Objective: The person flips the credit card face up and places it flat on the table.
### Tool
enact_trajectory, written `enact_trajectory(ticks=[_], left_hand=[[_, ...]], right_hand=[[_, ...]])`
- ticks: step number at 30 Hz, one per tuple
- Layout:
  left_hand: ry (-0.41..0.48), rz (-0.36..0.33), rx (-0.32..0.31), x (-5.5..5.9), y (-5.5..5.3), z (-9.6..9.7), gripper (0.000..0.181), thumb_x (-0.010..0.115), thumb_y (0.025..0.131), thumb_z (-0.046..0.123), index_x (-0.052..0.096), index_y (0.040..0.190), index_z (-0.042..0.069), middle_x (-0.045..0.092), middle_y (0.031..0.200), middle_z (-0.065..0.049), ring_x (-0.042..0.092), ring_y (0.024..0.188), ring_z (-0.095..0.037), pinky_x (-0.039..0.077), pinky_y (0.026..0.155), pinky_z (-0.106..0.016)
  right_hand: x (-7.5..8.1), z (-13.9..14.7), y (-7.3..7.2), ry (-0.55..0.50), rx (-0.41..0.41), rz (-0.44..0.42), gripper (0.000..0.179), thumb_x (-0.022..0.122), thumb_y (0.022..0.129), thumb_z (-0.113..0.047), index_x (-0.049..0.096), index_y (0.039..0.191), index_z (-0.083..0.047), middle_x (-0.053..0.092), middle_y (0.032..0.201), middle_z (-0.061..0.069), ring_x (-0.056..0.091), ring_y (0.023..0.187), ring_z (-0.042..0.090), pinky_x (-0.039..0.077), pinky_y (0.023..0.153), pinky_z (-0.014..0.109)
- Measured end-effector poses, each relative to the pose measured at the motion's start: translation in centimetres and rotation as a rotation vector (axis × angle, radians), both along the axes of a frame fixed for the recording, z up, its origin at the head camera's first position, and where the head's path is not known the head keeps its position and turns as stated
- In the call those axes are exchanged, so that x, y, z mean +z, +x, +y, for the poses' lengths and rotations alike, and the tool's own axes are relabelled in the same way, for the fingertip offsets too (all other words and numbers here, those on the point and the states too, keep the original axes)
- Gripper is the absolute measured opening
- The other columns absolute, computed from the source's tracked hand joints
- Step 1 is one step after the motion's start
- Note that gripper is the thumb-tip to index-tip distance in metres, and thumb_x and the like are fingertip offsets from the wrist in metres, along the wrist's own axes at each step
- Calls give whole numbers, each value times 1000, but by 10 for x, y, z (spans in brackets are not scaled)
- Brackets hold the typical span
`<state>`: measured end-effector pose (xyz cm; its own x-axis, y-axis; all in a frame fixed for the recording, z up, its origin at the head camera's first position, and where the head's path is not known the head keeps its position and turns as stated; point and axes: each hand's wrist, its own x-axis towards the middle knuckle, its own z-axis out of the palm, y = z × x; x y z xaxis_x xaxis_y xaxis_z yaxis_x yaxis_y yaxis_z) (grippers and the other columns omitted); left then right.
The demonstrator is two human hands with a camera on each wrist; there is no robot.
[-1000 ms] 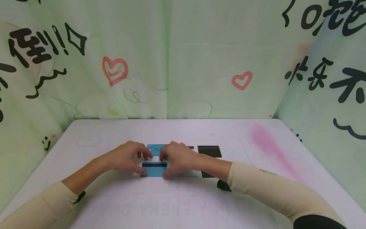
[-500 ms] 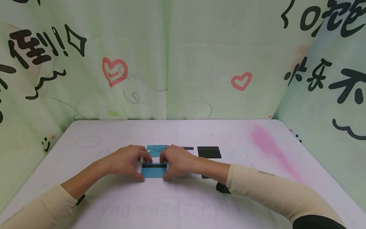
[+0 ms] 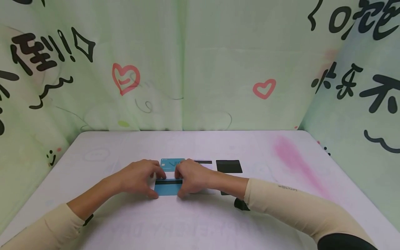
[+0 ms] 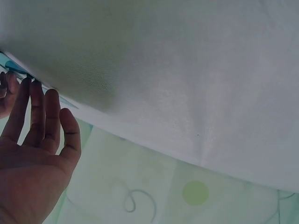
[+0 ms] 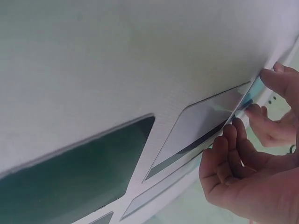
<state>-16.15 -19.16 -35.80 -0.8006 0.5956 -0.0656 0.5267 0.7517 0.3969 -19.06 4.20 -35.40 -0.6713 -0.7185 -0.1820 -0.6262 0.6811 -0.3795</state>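
Observation:
A blue bank card [image 3: 168,189] with a black magnetic stripe lies between both hands on the white table. The left hand [image 3: 139,177] holds its left edge, thumb at the near corner and fingers at the far one. At the opposite edge, the right hand [image 3: 194,177] grips it in the same way. Behind it is another blue card [image 3: 170,165], chip side up, partly covered by the right fingers. The right wrist view shows the blue card's edge beside a pale card [image 5: 201,116] with a dark stripe. In the left wrist view the left fingers reach the card's edge.
To the right are a black card [image 3: 229,166] at the back and a pale striped card [image 3: 205,165] beside it. The right forearm covers most of a front black card [image 3: 224,193]. A green printed curtain [image 3: 218,69] hangs behind the table [image 3: 200,222].
The left hand has shifted slightly towards the near side, its thumb now at the card's near left corner. The right hand stays at the right edge; the blue card has barely moved.

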Motion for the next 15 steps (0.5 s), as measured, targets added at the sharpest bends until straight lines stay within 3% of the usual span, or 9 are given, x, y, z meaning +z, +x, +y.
enact_trajectory(ticks=[6, 11, 15], left_hand=[[0, 4, 6, -1, 0, 0, 42, 93, 72, 31, 78, 109, 21, 65, 101, 12, 59, 89, -10, 49, 76, -27], [2, 9, 1, -1, 1, 0, 40, 92, 72, 29, 78, 108, 20, 66, 102, 11, 59, 89, -10, 49, 77, -27], [1, 27, -10, -1, 0, 1, 38, 91, 73, 28, 78, 107, 20, 67, 101, 10, 58, 88, -9, 49, 77, -28]], right_hand=[[-2, 0, 0, -13, 3, -44, 25, 90, 77, -26, 75, 92, -11, 62, 85, -5, 53, 87, 9, 46, 75, 23], [-1, 0, 0, 0, -5, -32, 41, 90, 77, -28, 66, 106, -12, 63, 92, -3, 54, 86, 11, 45, 78, 24], [-1, 0, -1, 4, 0, -28, 44, 90, 77, -28, 68, 110, -11, 66, 98, -1, 55, 88, 11, 46, 79, 25]])
